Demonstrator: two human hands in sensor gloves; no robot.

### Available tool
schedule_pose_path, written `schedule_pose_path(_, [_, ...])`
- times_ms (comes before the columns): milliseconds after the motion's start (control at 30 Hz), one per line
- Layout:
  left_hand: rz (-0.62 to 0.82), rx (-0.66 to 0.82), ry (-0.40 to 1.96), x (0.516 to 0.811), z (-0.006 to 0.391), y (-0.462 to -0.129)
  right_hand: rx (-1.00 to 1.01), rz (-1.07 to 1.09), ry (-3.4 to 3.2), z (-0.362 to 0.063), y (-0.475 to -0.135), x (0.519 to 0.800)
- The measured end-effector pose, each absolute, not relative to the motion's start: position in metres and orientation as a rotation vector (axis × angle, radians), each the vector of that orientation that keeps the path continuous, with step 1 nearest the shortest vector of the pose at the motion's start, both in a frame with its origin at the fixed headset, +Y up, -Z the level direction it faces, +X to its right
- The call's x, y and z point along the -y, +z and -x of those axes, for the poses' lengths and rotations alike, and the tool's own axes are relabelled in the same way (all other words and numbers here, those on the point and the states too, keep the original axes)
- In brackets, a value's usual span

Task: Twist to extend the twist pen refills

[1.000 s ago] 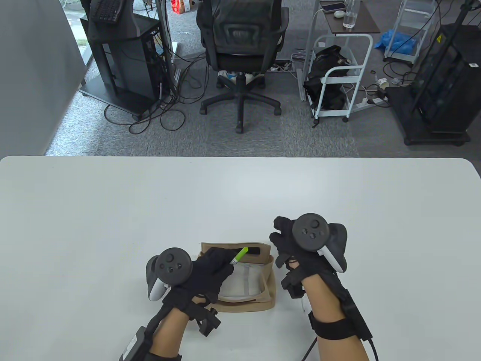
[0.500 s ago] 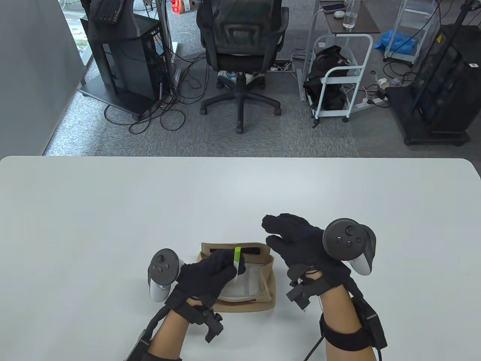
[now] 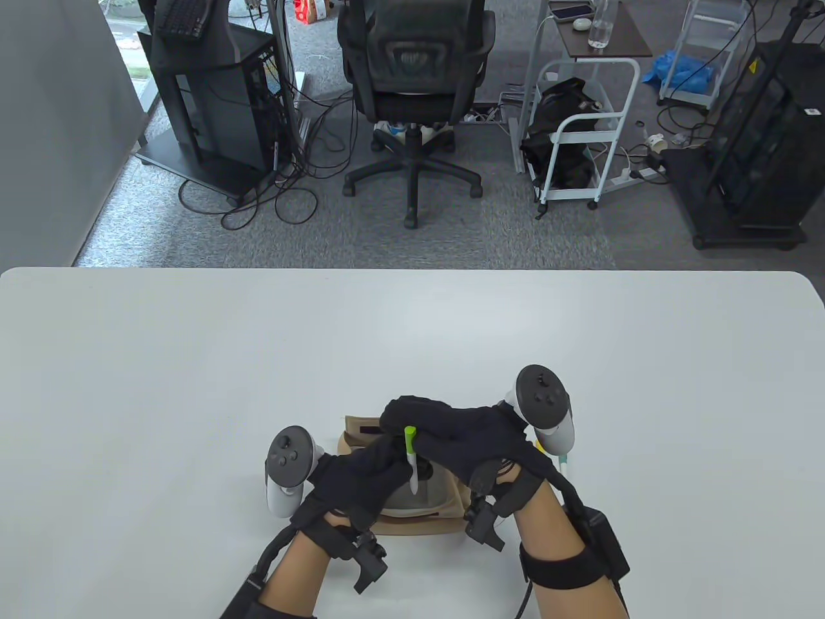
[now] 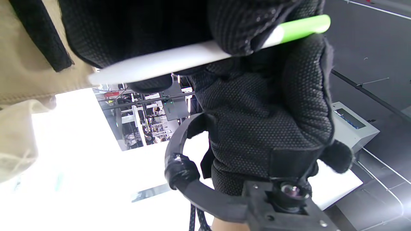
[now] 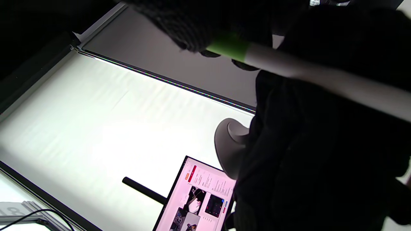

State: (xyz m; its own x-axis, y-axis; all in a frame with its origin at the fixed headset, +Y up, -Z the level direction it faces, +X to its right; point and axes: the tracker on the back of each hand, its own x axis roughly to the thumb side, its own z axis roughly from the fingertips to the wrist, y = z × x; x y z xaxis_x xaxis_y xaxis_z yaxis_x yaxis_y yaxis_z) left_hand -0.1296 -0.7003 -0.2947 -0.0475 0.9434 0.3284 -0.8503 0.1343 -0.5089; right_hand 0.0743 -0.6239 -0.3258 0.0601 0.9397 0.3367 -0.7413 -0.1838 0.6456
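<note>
My left hand (image 3: 401, 469) grips the white barrel of a twist pen (image 3: 412, 465) and holds it nearly upright over a beige pouch (image 3: 412, 520). The pen's green end (image 3: 408, 437) points away from me. My right hand (image 3: 417, 436) reaches over from the right and its fingers close on the pen by the green end. In the left wrist view the pen (image 4: 173, 62) runs across the top, with a right-hand finger (image 4: 237, 30) wrapped over it just before the green end (image 4: 303, 26). In the right wrist view the pen (image 5: 308, 75) crosses under my dark fingers.
The pouch lies open near the front edge of the white table (image 3: 193, 387), mostly under both hands; it also shows in the left wrist view (image 4: 25, 64). Another pen (image 3: 563, 461) lies on the table under my right hand. An office chair (image 3: 412, 97) stands beyond the table.
My left hand has swung the pen from leaning right to nearly upright. My right hand has moved left from beside the pouch and closed onto the pen's green end.
</note>
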Motion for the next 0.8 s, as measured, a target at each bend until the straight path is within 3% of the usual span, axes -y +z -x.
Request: schedule_pose_path(800, [0.072,0.640,1.371,0.698,0.135,-0.295,0.147,-0.667,1.794,-0.080,-0.315,0.614])
